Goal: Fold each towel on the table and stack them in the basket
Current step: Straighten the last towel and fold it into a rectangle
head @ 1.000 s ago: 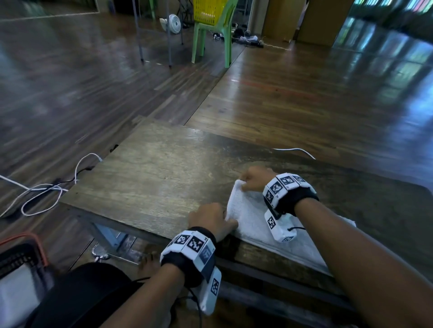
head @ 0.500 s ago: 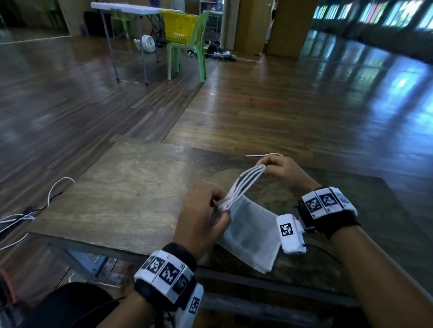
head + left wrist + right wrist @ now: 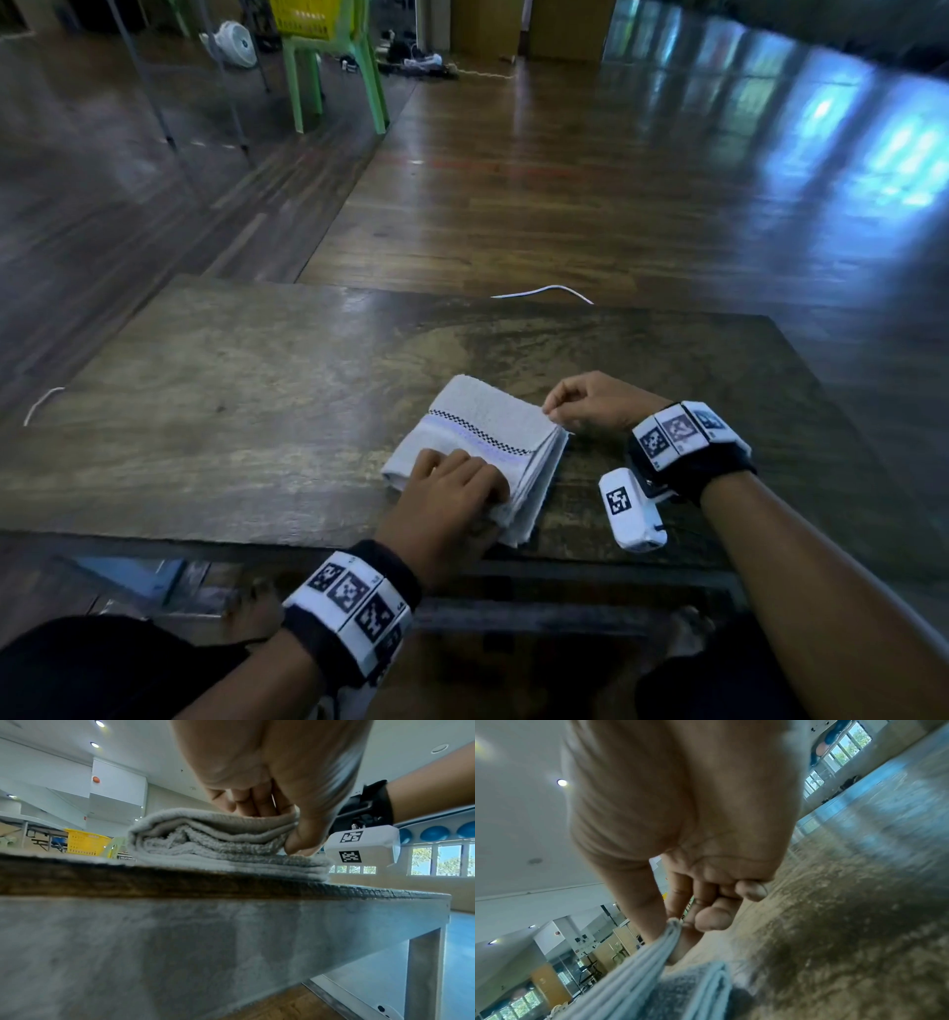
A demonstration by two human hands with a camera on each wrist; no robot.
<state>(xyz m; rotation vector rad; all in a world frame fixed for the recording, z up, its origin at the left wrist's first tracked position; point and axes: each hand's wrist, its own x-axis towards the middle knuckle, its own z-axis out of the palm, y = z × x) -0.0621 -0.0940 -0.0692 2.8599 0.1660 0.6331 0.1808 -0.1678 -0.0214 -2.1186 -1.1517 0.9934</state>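
A white towel (image 3: pixel 477 437) with a checkered stripe lies folded in several layers on the wooden table (image 3: pixel 231 411), near its front edge. My left hand (image 3: pixel 457 493) lies on the towel's near corner, fingers on top and thumb tucked into the layers (image 3: pixel 295 839). My right hand (image 3: pixel 557 411) pinches the towel's far right corner between thumb and forefinger, holding the layered edges (image 3: pixel 672 925) together a little off the table. The towel (image 3: pixel 205 841) shows as a thick stack in the left wrist view. No basket for stacking is in view near the table.
A white cable (image 3: pixel 539 293) lies on the floor past the table's far edge, another (image 3: pixel 41 406) at the left. A green chair (image 3: pixel 334 77) carrying a yellow basket (image 3: pixel 303 18) stands far back left, beside a small fan (image 3: pixel 231 43). Wooden floor surrounds the table.
The towel was lifted by its gathered edges half a second ago; now it has been folded over and laid flat. My left hand came down onto it, my right still pinches the corner.
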